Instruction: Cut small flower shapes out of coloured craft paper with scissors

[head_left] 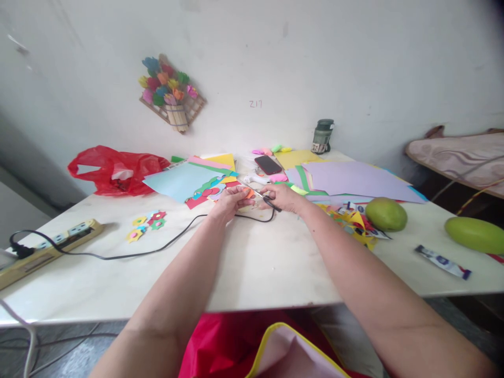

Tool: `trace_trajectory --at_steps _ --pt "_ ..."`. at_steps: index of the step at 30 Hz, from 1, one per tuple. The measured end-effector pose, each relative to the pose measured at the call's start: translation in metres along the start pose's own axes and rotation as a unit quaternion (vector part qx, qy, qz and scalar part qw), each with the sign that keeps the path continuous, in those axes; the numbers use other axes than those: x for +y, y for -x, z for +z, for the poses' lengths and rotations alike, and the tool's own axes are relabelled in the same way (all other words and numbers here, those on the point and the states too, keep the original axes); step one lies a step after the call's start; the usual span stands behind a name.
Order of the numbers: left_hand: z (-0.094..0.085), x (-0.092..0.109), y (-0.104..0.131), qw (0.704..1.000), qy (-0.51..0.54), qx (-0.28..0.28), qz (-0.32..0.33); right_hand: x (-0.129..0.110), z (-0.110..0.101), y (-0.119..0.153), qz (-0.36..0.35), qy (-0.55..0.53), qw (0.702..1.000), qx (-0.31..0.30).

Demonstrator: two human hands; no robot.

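Observation:
My left hand (232,201) pinches a small piece of orange paper (249,193) above the middle of the table. In my right hand (281,197) is a pair of scissors (264,198), its blades pointing left and reaching the orange paper. Whether the blades are apart is too small to tell. Just behind my hands lies a white glue gun (258,179), partly hidden. Coloured paper strips and cut-outs (205,191) lie beyond my left hand. Several small paper flowers (147,224) rest on the table to the left.
A black cord (157,252) runs from the power strip (51,252) toward my hands. Paper sheets (354,178), scraps (354,223), two green fruits (386,214) and a tube (443,261) lie right. A phone (268,165), bottle (323,136) and red bag (114,168) are at the back.

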State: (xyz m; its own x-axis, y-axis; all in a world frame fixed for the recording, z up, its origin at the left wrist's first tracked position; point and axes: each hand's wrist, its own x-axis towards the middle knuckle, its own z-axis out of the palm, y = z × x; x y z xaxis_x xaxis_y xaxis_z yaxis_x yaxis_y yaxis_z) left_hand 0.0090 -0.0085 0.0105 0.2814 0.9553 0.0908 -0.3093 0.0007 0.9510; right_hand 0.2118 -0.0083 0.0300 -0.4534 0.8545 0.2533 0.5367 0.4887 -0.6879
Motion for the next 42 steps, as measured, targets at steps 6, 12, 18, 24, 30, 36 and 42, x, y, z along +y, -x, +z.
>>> trace_trajectory --at_steps 6,12,18,24,30,36,42 --pt "-0.0017 -0.0017 -0.0018 1.000 0.004 -0.002 0.002 -0.0014 0.0007 0.0013 0.042 -0.080 0.995 -0.029" --pt "-0.0028 -0.0020 -0.0028 1.000 0.005 -0.007 0.007 -0.0006 0.0004 0.0014 0.051 -0.098 0.993 -0.036" --pt "-0.0036 -0.0023 -0.0023 1.000 0.000 -0.007 0.013 0.0038 0.0012 -0.0004 0.049 -0.107 0.992 -0.037" --pt "-0.0016 -0.0009 -0.0014 1.000 -0.003 0.002 0.020 0.0026 0.0005 0.0000 0.056 -0.111 0.991 -0.041" --pt "-0.0006 0.0013 -0.0002 1.000 -0.012 0.011 0.016 0.0006 -0.0005 0.0011 0.054 -0.096 0.993 -0.039" --pt "-0.0003 0.0022 0.0006 1.000 -0.013 0.021 0.010 -0.0021 -0.0011 0.0025 0.066 -0.103 0.991 -0.046" --pt "-0.0002 0.0036 0.0008 0.999 -0.016 0.033 0.009 -0.0015 -0.0016 0.0023 0.071 -0.107 0.990 -0.059"
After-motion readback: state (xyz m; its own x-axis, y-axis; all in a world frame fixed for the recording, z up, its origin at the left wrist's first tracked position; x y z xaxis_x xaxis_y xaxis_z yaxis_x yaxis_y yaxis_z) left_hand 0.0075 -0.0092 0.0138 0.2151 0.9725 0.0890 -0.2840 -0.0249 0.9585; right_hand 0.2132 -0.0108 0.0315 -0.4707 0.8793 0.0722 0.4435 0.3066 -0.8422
